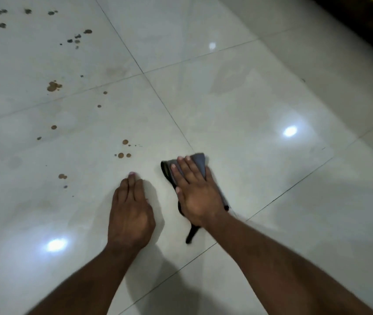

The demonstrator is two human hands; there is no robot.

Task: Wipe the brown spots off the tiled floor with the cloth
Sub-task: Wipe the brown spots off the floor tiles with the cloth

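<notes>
Head view looks down on a glossy pale tiled floor [237,105] crossed by thin dark grout lines that meet just ahead of the hands. To the right and ahead of the cloth the tiles run bare and shiny, with three bright light reflections on them, until a dark edge [362,26] cuts across the upper right corner. To the left the tiles carry the brown spots [54,86], scattered from the far upper left down to a spot just left of the left hand; they number roughly two dozen, mostly small dots with one larger blotch, and the farthest look greyer. The nearest pair sits just ahead of the left hand, well clear of the cloth.

One cloth [198,163], grey and folded, lies on the floor under the right hand [195,192]; a dark tail of it sticks out behind the wrist. The right hand lies flat on it, fingers straight and together, pressing down, thumb out to the left. The left hand [131,214] rests beside it on bare tile, apart from the cloth, fingers extended and close together, holding nothing. Both forearms reach in from the bottom edge
</notes>
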